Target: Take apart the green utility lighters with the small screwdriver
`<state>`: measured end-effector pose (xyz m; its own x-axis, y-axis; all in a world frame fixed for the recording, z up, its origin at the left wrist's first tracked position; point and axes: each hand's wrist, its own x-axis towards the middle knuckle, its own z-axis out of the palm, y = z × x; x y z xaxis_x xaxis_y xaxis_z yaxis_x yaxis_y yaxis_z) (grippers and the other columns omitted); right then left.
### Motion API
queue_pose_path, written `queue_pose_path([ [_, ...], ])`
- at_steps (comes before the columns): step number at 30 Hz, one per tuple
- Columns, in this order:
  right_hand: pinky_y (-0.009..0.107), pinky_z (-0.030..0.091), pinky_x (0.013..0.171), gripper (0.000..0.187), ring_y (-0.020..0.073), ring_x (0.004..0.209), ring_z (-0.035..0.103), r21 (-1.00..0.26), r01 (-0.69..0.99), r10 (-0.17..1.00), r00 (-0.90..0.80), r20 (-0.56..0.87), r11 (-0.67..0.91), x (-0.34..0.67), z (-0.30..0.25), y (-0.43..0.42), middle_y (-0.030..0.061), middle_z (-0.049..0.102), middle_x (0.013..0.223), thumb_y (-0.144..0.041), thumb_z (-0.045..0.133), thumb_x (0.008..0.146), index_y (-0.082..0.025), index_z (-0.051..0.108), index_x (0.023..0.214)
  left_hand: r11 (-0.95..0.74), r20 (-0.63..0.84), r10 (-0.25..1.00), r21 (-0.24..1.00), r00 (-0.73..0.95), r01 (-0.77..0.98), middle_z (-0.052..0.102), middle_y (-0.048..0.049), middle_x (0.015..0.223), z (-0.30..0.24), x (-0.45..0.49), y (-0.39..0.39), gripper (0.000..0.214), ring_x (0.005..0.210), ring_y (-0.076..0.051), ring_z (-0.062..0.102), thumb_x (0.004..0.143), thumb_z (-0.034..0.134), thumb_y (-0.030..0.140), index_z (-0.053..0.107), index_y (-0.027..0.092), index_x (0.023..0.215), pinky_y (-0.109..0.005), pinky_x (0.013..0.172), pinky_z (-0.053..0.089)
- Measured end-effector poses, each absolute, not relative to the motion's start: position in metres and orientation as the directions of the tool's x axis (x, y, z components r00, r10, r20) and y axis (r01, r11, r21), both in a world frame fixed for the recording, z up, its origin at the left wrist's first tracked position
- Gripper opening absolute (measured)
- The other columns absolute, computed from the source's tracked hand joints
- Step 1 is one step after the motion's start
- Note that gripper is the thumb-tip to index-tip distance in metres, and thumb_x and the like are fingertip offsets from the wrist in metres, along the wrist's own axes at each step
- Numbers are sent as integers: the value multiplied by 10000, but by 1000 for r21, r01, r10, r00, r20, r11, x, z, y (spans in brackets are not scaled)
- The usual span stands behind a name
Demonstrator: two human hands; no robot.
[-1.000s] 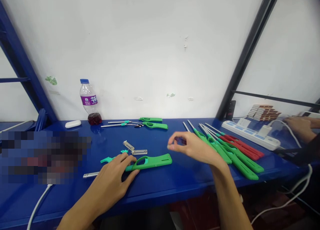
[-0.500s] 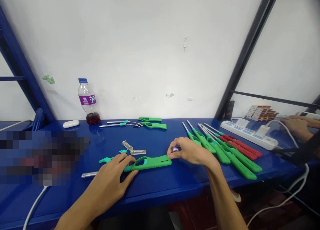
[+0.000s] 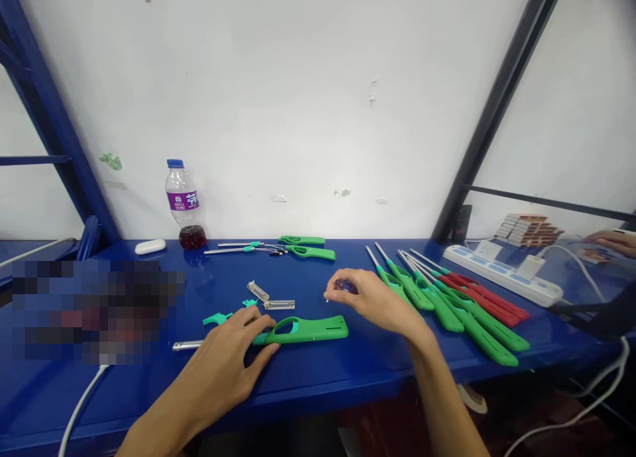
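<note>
My left hand (image 3: pixel 226 354) is closed around the neck of a green long-nosed lighter (image 3: pixel 308 330) lying on its side on the blue table. The lighter's metal tube (image 3: pixel 187 345) sticks out left of the hand. Raised above the far side of its handle end, my right hand (image 3: pixel 365 295) pinches a small tool with a dark purple, see-through handle (image 3: pixel 346 285). A tiny pale tip shows below those fingers; most of the tool is hidden. Beyond the left hand lie two clear plastic fuel tanks (image 3: pixel 279 304) and turquoise plastic triggers (image 3: pixel 217 318).
Several green lighters (image 3: pixel 440 304) and red lighters (image 3: pixel 481 295) lie at the right, near a white power strip (image 3: pixel 501 275). Opened lighter parts (image 3: pixel 311 252) and a drink bottle (image 3: pixel 185 202) are along the wall. A white case (image 3: pixel 150 246) sits left; another person's hand (image 3: pixel 613 240) shows far right.
My right hand has lifted off the lighter's handle end and drawn slightly away, still holding the purple-handled tool. The left hand stays on the lighter. The whole view has shifted a little.
</note>
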<state>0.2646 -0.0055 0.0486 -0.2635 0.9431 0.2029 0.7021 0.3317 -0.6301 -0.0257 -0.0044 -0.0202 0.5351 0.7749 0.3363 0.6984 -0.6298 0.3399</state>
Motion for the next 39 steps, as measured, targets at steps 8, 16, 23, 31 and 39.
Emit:
queue_pose_path([
  [8, 317, 407, 841, 264, 228, 943, 672, -451, 812, 925, -279, 258, 371, 225, 24, 4, 47, 737, 991, -379, 486, 1082, -240, 707, 1041, -667, 403, 736, 296, 544, 683, 698, -66, 1122, -21, -25, -5, 219, 1004, -267, 712, 1032, 527, 354, 678, 268, 1165, -396, 863, 583],
  [16, 312, 410, 821, 348, 237, 935, 694, -398, 833, 919, -306, 249, 385, 213, 26, -1, 66, 746, 976, -409, 430, 1103, -222, 707, 1007, -659, 401, 745, 316, 534, 682, 696, -62, 1119, -20, -25, -8, 194, 1007, -268, 709, 1021, 547, 329, 679, 262, 1145, -403, 870, 584],
  [23, 321, 421, 848, 412, 247, 931, 706, -437, 823, 926, -265, 270, 363, 223, 34, -2, 70, 774, 974, -466, 445, 1089, -214, 743, 957, -674, 379, 734, 307, 564, 672, 698, -53, 1121, -16, -24, -7, 168, 1019, -247, 702, 1048, 549, 289, 670, 257, 1161, -377, 868, 579],
  [31, 284, 347, 578, 428, 159, 615, 534, -571, 740, 899, -437, -7, 355, 252, 63, -27, -12, 680, 694, -652, 705, 870, -248, 823, 949, -772, 636, 467, -47, 614, 634, 786, -65, 1011, -14, -18, -8, 408, 860, -245, 766, 1134, 331, 414, 686, 217, 1182, -424, 840, 605],
  [39, 280, 260, 542, 469, 117, 616, 342, -651, 659, 848, -528, -43, 377, 265, 69, -30, -54, 452, 676, -645, 819, 755, -199, 683, 708, -815, 719, 303, -144, 625, 561, 802, -52, 1021, -10, -10, -29, 277, 861, -221, 764, 1097, 403, 169, 635, 199, 1245, -361, 799, 597],
])
